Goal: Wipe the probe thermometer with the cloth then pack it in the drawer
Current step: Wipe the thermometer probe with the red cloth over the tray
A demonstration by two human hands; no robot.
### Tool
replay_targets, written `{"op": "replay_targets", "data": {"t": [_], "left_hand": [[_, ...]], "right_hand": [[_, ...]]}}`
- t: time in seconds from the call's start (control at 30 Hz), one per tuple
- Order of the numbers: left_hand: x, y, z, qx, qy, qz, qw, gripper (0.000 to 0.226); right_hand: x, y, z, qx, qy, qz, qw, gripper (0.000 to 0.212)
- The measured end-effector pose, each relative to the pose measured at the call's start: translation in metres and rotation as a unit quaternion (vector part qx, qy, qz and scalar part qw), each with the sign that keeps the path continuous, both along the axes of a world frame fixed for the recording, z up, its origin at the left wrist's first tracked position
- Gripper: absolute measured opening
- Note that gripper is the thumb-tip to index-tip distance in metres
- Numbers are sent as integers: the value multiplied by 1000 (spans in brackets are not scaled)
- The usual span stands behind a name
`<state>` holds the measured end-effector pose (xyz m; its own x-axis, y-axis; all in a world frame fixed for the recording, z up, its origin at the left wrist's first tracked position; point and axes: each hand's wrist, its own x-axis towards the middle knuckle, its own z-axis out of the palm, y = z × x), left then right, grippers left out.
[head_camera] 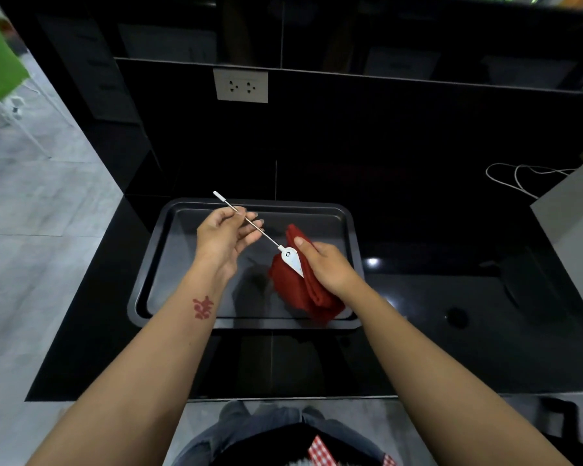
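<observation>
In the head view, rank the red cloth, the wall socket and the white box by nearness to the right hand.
From the right hand:
1. Red cloth, gripped in that hand over the black tray.
2. White box, on the counter off to the right.
3. Wall socket, up on the back wall, left of the hand.

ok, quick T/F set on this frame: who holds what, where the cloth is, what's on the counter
1. The left hand pinches the metal stem of the probe thermometer. True.
2. The right hand holds the thermometer's white head against the red cloth. True.
3. The cloth is blue and lies on the floor. False: it is red, held over the dark tray.
4. The tray sits on a black counter. True.
5. The thermometer lies flat in the tray. False: both hands hold it above the tray.
6. A drawer stands open beside the tray. False: no open drawer shows.
</observation>
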<state>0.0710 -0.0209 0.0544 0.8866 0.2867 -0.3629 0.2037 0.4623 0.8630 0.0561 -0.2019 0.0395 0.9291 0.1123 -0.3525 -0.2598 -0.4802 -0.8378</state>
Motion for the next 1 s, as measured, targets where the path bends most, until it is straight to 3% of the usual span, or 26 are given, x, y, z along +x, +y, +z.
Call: {"op": "replay_targets", "data": {"t": [0.13,0.37,0.57,0.73,1.0], "left_hand": [[4,8,-2,-1,5,21,1000,16],[3,-11,2,-4,15,-28,999,12],[6,4,4,-41,10,-22,999,9],[1,0,2,-8,-22,-75,997,10],[6,1,7,77,-49,-57,994,13]], "right_hand": [[1,-6,-1,-28,-10,6,1000,56],[6,7,7,0,-11,40,999,42],[6,-5,3,-16,15,2,1000,50],[6,-2,7,-20,11,9,1000,52],[3,-6,0,16,52,-12,998,53]]}}
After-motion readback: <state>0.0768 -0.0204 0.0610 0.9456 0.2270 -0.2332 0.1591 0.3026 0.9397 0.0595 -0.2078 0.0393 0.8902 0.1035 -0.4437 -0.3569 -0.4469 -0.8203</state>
